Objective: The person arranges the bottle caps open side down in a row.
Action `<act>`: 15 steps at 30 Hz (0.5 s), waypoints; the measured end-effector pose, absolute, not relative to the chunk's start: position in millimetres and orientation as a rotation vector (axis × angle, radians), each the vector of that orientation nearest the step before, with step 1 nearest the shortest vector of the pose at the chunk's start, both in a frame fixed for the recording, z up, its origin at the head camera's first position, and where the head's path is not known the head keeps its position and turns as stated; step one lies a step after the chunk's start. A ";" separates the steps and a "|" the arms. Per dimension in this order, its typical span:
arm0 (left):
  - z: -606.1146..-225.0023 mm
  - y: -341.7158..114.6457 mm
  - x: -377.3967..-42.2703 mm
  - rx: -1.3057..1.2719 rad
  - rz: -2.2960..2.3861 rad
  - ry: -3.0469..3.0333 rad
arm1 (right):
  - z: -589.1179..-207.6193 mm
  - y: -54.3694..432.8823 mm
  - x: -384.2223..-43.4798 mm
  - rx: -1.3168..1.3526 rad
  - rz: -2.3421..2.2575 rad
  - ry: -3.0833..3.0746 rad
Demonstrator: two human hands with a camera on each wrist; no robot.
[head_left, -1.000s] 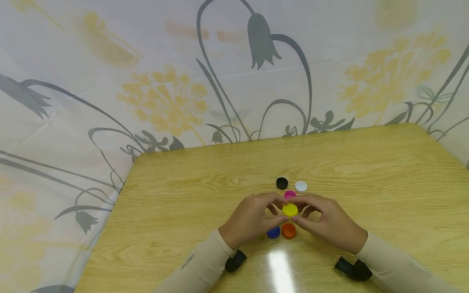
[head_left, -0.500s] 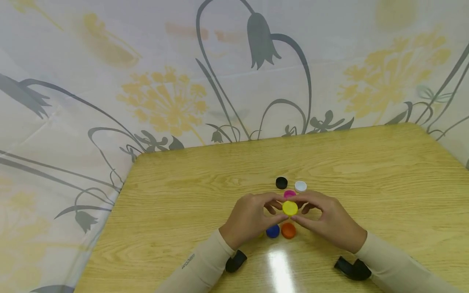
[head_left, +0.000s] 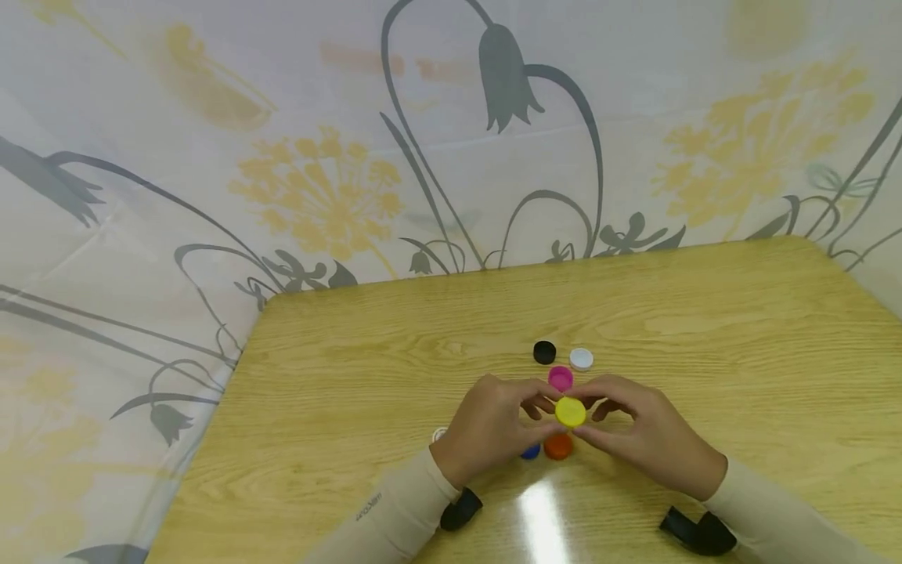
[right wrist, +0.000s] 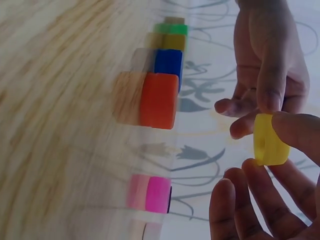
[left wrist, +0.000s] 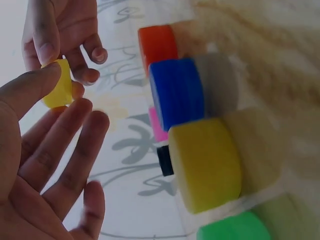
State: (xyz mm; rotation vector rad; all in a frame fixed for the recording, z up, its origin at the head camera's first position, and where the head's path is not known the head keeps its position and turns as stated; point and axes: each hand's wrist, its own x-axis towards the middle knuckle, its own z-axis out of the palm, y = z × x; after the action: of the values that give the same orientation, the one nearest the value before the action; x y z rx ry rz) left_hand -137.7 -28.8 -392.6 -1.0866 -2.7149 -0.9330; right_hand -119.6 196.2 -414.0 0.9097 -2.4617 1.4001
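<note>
Left grip (head_left: 488, 427) and right grip (head_left: 654, 432) pinch a yellow cap (head_left: 571, 412) over the wooden surface (head_left: 352, 368). Far: black cap (head_left: 545, 352), white cap (head_left: 581, 359), pink cap (head_left: 561, 379). Near: blue cap (head_left: 530, 452), orange cap (head_left: 559, 447).

I see a pale backdrop (head_left: 437, 313) (head_left: 416, 180) standing behind the tabletop (head_left: 705, 337) and along both its sides; large grey drooping bell flowers (head_left: 506, 74) and softer yellow blossoms (head_left: 331, 188) are printed across it; the tabletop is yellowish, with streaky wood grain; towards me, a bright white streak of reflected light (head_left: 541, 517) lies on its surface.
</note>
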 end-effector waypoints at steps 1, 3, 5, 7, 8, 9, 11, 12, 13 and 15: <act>-393.3 -27.4 -137.3 -1.089 -0.904 -2.715 | -414.2 197.5 -118.9 0.914 1.400 -2.461; -394.1 -25.1 -136.5 -1.082 -0.819 -2.719 | -415.5 199.6 -118.4 0.926 1.403 -2.462; -393.7 -23.2 -135.6 -1.063 -0.730 -2.743 | -417.1 200.8 -118.5 0.933 1.401 -2.463; -392.7 -20.6 -135.7 -1.057 -0.684 -2.765 | -418.2 201.7 -118.8 0.935 1.395 -2.465; -392.3 -19.2 -136.0 -1.058 -0.664 -2.774 | -418.3 202.2 -118.8 0.929 1.393 -2.468; -391.7 -17.7 -136.3 -1.062 -0.647 -2.783 | -418.3 202.8 -118.6 0.927 1.385 -2.470; -391.5 -14.4 -137.1 -1.063 -0.633 -2.809 | -417.5 203.8 -118.4 0.928 1.379 -2.472; -391.5 -12.9 -137.6 -1.064 -0.621 -2.816 | -417.2 204.4 -118.3 0.929 1.380 -2.474; -391.6 -11.5 -138.1 -1.065 -0.610 -2.822 | -417.2 205.1 -118.3 0.929 1.381 -2.476; -391.7 -8.6 -138.5 -1.068 -0.600 -2.829 | -417.3 207.0 -118.0 0.912 1.385 -2.499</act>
State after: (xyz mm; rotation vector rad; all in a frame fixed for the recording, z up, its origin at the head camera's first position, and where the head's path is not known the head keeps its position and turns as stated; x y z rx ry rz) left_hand -138.5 -8.6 -391.7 -1.0681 -2.8288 -0.6003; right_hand -118.0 207.0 -417.3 0.9122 -2.4989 1.3853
